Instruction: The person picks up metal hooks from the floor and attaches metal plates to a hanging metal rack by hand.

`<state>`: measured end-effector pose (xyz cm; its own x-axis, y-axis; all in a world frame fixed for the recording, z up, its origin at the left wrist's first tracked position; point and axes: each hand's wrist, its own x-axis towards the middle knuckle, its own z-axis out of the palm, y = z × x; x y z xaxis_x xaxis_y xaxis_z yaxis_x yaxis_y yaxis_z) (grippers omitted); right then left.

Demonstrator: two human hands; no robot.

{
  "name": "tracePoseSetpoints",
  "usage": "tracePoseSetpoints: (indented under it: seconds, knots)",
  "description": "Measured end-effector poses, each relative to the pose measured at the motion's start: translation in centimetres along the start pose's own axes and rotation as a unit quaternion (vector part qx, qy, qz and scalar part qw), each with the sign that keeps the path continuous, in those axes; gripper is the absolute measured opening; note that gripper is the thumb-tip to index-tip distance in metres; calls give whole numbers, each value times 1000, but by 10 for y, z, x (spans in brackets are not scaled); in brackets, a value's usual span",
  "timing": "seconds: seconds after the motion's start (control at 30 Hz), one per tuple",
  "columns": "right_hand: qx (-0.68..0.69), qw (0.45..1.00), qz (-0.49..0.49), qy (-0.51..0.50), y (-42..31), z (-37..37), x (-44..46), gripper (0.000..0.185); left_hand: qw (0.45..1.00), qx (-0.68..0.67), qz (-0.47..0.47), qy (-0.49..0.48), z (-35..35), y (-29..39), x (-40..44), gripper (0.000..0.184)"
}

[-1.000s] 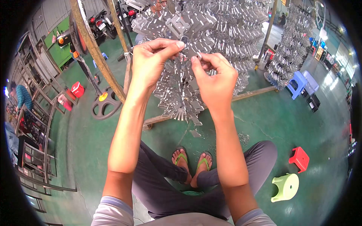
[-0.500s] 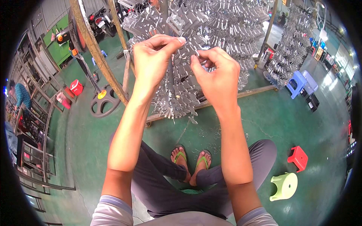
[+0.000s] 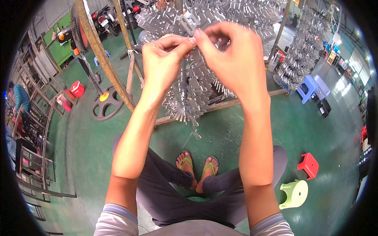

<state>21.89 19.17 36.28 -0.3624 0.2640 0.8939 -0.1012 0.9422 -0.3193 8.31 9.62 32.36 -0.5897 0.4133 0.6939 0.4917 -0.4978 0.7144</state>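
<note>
My left hand [image 3: 163,55] is raised in front of the hanging metal parts, thumb and index finger pinched together. My right hand [image 3: 238,55] is beside it, fingers curled in, its thumb tip close to the left fingertips. Whatever the fingertips pinch is too small or too covered to make out. Just above them is a grey metal bracket [image 3: 189,23] with cut-out slots; I cannot tell whether the fingers touch it. Behind and below the hands hangs a dense bunch of similar brackets [image 3: 193,92]. One bracket [image 3: 196,135] dangles lowest.
A rusty frame post [image 3: 103,59] and its floor bar [image 3: 224,104] surround the hanging parts. A standing fan [image 3: 80,33] is on the left. Red [image 3: 309,166] and green [image 3: 294,193] stools stand at right, blue stools [image 3: 308,89] farther back. A person [image 3: 21,96] is at far left.
My right hand has moved up and toward the camera, its thumb now close to the left fingertips. My left hand stays pinched, nearly in place. The hanging brackets have shifted in view.
</note>
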Motion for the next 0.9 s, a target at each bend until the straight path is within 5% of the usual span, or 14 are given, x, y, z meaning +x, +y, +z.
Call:
tracePoseSetpoints:
  seconds: [0.13,0.73,0.9]
  knots:
    - [-133,990,7,-35,-19,6,35,37,1000,5,-7,-2,5,0,0,13]
    - [-91,960,213,-157,-12,-29,79,33,999,1,-32,0,30,-3,5,15]
    - [-49,966,190,-170,-4,-34,77,34,998,-32,-44,29,31,-4,-1,17]
